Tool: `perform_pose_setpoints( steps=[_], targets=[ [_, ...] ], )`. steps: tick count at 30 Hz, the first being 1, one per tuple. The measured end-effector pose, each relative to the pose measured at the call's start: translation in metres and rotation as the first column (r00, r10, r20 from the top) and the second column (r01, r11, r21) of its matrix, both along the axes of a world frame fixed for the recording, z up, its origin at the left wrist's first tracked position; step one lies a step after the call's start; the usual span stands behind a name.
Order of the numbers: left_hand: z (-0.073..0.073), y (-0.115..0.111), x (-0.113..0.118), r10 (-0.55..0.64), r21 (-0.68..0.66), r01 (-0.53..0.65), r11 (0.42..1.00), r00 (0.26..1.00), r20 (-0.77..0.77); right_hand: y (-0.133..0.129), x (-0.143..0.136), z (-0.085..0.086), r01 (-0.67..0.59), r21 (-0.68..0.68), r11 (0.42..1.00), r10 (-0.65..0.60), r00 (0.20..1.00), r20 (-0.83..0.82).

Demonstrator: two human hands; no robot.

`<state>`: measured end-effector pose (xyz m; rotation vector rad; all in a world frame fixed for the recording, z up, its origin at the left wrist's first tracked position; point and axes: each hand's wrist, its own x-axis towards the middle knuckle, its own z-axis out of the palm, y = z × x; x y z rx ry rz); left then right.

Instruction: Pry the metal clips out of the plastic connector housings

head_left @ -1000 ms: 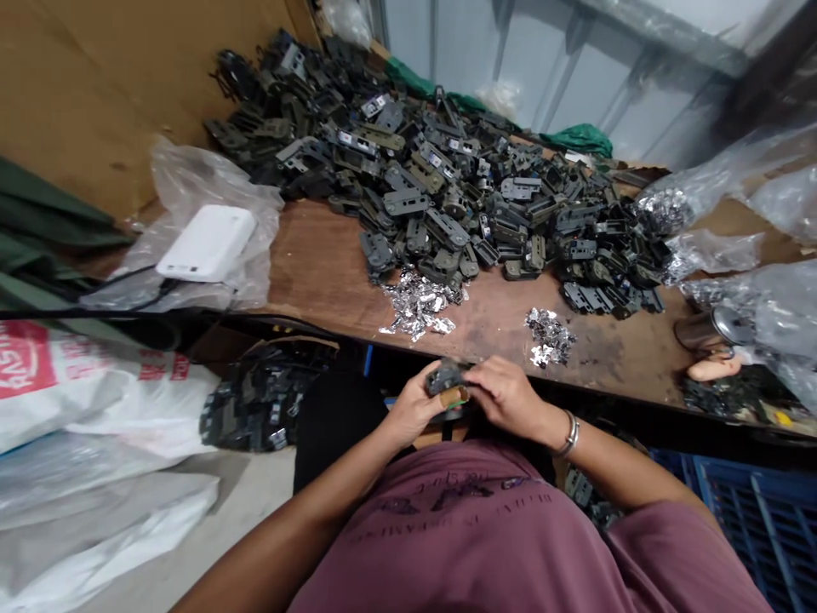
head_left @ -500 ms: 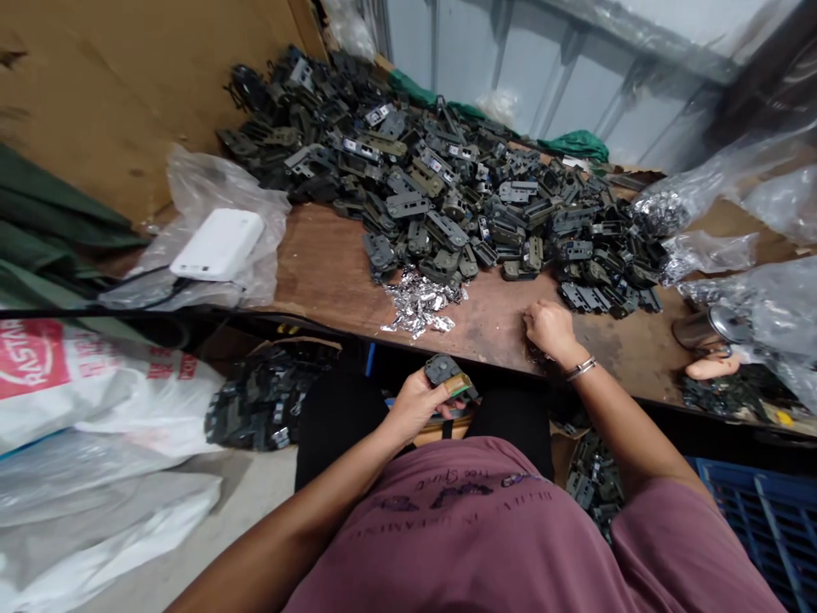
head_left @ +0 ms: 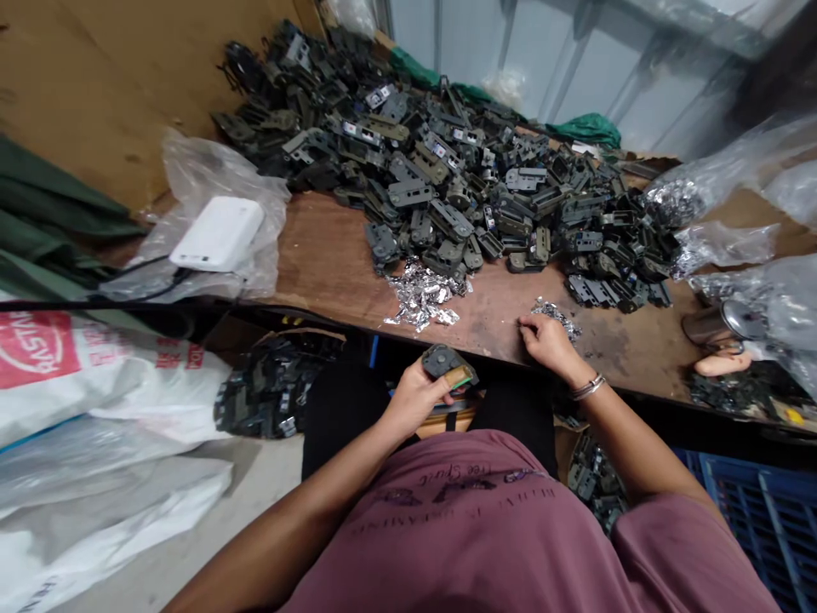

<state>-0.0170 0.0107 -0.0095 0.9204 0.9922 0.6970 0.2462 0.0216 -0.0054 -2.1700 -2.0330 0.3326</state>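
My left hand [head_left: 414, 396] is closed around a dark grey plastic part [head_left: 442, 361] over my lap. My thumb lies along a flat yellowish strip with a green edge [head_left: 457, 377] on that part. Over the table's front edge is my right hand [head_left: 547, 342], its fingers pinched together; anything between them is too small to make out. Just behind it lies a small heap of shiny metal bits [head_left: 557, 317]. A larger heap of silvery metal pieces [head_left: 426, 298] sits further left, in front of the big pile of dark grey plastic parts [head_left: 447, 179].
On the brown table [head_left: 319, 255], a white box [head_left: 218, 233] rests on clear plastic at the left. A metal can [head_left: 721, 322] and plastic bags [head_left: 728, 247] are at the right. Below stand a container of dark parts [head_left: 274, 387], white sacks [head_left: 115, 383] and a blue crate [head_left: 759, 511].
My right hand has shifted slightly and turned, its fingers now pointing left, and the small heap of metal bits shows behind it. My left hand keeps the plastic part. The view has moved slightly.
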Motion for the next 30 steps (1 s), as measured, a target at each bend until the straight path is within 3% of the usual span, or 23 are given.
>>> perform_pose_setpoints(
  steps=[5,10,14,19,22,25,30],
  targets=[
    [-0.001,-0.001,0.005,-0.011,0.036,0.011,0.999,1.000,0.014,0.000,-0.010,0.006,-0.005,-0.038,0.999,0.010,0.991,0.133],
    [0.008,0.000,0.009,-0.005,0.116,0.009,0.993,1.000,-0.028,0.001,-0.021,0.009,-0.131,-0.122,0.984,0.135,0.990,0.027],
    [0.009,0.005,0.011,0.016,0.206,-0.011,0.979,1.000,-0.022,-0.002,-0.021,0.007,-0.094,-0.046,0.995,0.096,0.995,0.037],
    [0.006,0.008,0.015,0.020,0.294,0.007,0.956,0.996,-0.088,-0.005,-0.024,0.004,-0.177,0.003,0.984,0.177,0.984,-0.016],
    [0.005,0.008,0.016,0.048,0.347,0.013,0.938,0.985,-0.167,-0.010,-0.034,0.009,-0.179,0.073,0.981,0.191,0.956,-0.224],
    [0.005,0.007,0.013,0.043,0.394,0.057,0.918,0.970,-0.241,-0.018,-0.047,0.021,-0.187,0.130,0.974,0.226,0.861,-0.456],
    [0.005,0.003,0.007,-0.056,0.474,0.185,0.861,0.960,-0.273,-0.028,-0.057,0.041,-0.285,0.075,0.956,0.286,0.836,-0.469]
  ],
)
